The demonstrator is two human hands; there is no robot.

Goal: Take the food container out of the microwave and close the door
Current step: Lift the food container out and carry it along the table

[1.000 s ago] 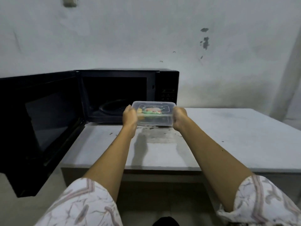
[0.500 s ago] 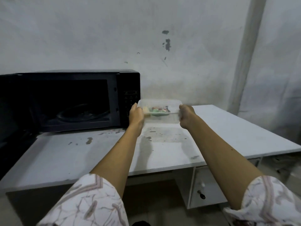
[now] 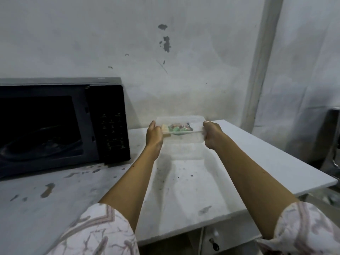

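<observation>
A clear plastic food container (image 3: pixel 181 129) with green and red food inside hangs just above the white table (image 3: pixel 248 162), to the right of the black microwave (image 3: pixel 110 126). My left hand (image 3: pixel 153 135) grips its left end and my right hand (image 3: pixel 211 134) grips its right end. The microwave's dark cavity (image 3: pixel 40 129) shows open with the turntable inside. Its door lies beyond the left edge of the view.
The stained white table runs from the microwave to its right corner (image 3: pixel 331 181). A drawer front with a key (image 3: pixel 213 245) sits under the table's near edge. A metal object (image 3: pixel 334 137) stands at the far right. The wall is close behind.
Both hands have carried the container rightwards, away from the microwave mouth and out over the table. The view has swung right, so the open door has left the frame.
</observation>
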